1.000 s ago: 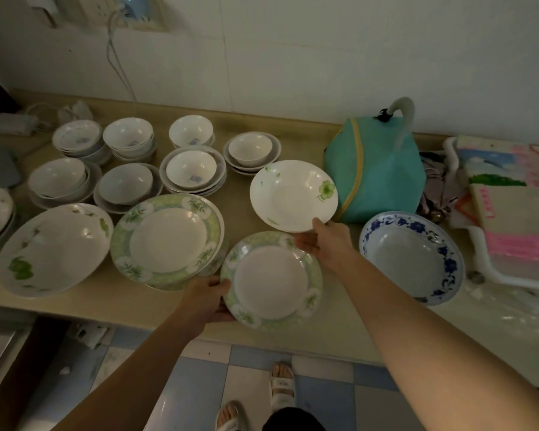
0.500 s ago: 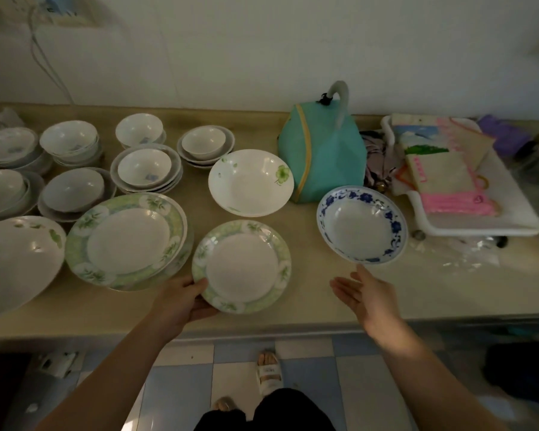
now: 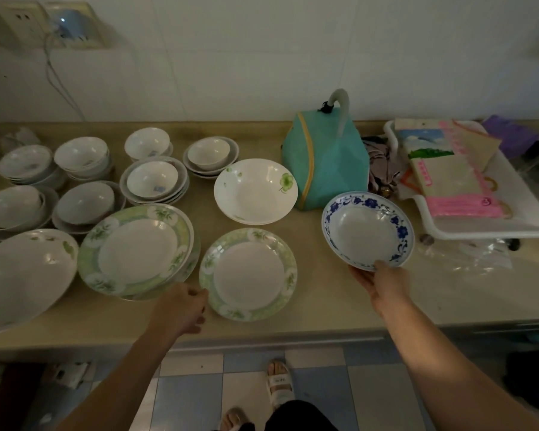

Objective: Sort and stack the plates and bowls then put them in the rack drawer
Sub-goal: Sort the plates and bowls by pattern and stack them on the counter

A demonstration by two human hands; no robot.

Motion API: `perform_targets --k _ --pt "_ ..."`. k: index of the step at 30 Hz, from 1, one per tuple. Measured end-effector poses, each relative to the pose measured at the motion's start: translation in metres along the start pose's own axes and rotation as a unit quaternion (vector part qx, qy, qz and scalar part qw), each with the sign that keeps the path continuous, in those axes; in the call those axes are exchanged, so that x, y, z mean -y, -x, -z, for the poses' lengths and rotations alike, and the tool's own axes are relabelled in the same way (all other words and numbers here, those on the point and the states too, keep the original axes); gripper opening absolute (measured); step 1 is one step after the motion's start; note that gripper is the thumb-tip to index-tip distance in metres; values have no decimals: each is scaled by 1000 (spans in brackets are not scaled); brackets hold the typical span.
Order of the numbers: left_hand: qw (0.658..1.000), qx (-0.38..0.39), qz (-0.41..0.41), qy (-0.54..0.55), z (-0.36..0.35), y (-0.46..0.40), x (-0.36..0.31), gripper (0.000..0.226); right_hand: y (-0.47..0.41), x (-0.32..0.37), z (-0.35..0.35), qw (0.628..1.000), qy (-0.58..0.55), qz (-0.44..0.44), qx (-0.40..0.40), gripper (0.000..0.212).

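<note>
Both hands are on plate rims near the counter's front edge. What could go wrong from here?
1. The right hand holds the blue-patterned white plate by its near rim only; lifted one-handed, it may tip or slip.
2. The left hand grips the small green-rimmed plate, which sits close to the beige counter's front edge; a pull could drag it off.
3. That plate nearly touches the stacked larger green-rimmed plates; sliding may knock them.

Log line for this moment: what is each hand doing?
left hand: grips rim of green-bordered plate | right hand: holds near rim of blue-patterned bowl | both dishes over counter
</note>
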State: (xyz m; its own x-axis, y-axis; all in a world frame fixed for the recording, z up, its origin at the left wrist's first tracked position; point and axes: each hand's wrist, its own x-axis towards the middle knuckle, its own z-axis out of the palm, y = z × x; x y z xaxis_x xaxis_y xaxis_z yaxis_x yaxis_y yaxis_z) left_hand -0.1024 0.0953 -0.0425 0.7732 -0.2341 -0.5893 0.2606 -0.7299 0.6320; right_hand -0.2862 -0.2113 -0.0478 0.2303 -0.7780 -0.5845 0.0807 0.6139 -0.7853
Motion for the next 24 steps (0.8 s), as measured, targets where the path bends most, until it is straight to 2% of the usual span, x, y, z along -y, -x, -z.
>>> perform_targets --k 2,3,4,6,8,9,12,15,17,20,24 --pt "983 -61 -58 -162 12 10 -14 33 2 2 0 1000 -1 9 -7 53" --pt "972 -91 -90 -197 17 15 -24 33 3 4 0 1000 -4 12 -8 50" --pt "966 -110 -126 -197 21 18 -34 31 5 6 1 1000 -9 14 -6 47" --pt "963 -130 -203 -121 26 21 -59 23 10 10 3 1000 -19 18 5 43" --pt "942 -156 -286 -84 23 14 -85 10 16 12 7 999 -18 25 17 42" --pt "929 -160 -320 -91 19 5 -95 12 18 13 9 999 -13 28 18 42" --pt "905 -100 -372 -182 -3 -31 -121 33 24 15 14 999 13 32 31 44" --pt "854 -29 -417 -308 -31 -58 -141 44 27 15 15 998 34 27 46 41" --pt "826 0 -428 -367 -45 -69 -148 40 28 13 15 997 41 22 55 38" --pt "820 19 -401 -408 -51 -76 -152 27 28 12 14 997 45 14 62 35" --pt "798 18 -401 -451 -51 -79 -154 27 27 13 18 996 54 17 72 32"
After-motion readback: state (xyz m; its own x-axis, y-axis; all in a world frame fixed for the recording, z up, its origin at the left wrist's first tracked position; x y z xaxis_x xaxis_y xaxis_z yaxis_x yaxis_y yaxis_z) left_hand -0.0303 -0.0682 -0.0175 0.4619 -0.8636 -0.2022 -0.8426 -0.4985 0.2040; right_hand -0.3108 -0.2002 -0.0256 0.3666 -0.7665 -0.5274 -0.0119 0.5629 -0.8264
